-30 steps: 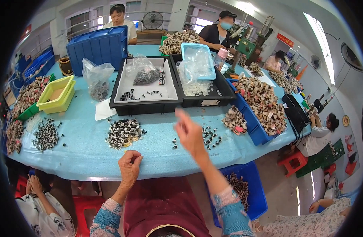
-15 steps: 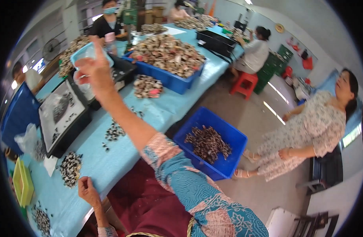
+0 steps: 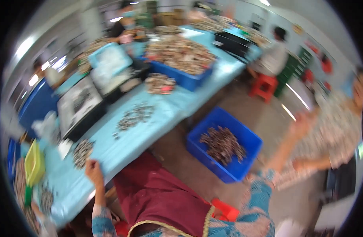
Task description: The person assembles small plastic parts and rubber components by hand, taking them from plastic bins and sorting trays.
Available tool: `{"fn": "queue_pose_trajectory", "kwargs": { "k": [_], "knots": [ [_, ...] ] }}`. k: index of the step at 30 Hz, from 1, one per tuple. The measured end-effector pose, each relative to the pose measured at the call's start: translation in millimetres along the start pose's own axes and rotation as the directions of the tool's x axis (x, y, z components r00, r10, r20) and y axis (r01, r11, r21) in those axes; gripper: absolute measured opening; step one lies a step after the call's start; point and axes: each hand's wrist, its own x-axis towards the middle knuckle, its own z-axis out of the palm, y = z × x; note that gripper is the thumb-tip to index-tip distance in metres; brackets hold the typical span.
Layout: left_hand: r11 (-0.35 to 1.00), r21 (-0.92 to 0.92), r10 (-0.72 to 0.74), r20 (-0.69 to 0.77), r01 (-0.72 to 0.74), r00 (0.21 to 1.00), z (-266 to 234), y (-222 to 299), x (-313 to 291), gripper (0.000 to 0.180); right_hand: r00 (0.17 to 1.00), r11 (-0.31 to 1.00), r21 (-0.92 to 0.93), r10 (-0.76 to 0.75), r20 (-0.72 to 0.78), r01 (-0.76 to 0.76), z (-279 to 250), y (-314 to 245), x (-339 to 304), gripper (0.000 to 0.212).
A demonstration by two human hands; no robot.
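Small parts (image 3: 82,154) lie heaped on the tabletop (image 3: 115,153) just beside our curled left hand (image 3: 94,172), best steadied there, its contents unclear to us, while beyond the blue bin (image 3: 244,160) our blurred right hand's (image 3: 306,120) grip is indiscernible.

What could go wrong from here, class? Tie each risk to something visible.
The right hand, outstretched, might bump the person in the pale dress, though their gap is unclear. The left hand, beside the small-parts pile on the table, could scatter pieces if jolted. Someone might trip on the blue bin on the floor.
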Motion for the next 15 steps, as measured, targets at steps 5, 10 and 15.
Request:
{"fn": "queue_pose_trajectory", "kwargs": {
  "k": [5, 10, 15],
  "knots": [
    [0.985, -0.118, -0.126, -0.021, 0.123, 0.992, 11.9, 3.1, 0.6, 0.008, 0.916, 0.249, 0.927, 0.358, 0.183, -0.282, 79.6, -104.6, -39.3, 0.064],
    [0.981, -0.115, -0.164, -0.07, 0.156, 0.984, 0.4, 5.1, -5.6, 0.01, 0.571, -0.08, 0.566, -0.084, 0.816, -0.82, 224.3, -349.2, -163.6, 0.068],
    [0.973, -0.153, -0.183, -0.042, 0.175, 0.982, 11.0, 11.6, -5.7, 0.009, 0.361, -0.299, 0.227, -0.546, 0.756, -0.927, 237.6, -496.6, -231.6, 0.073]
  ]
}}
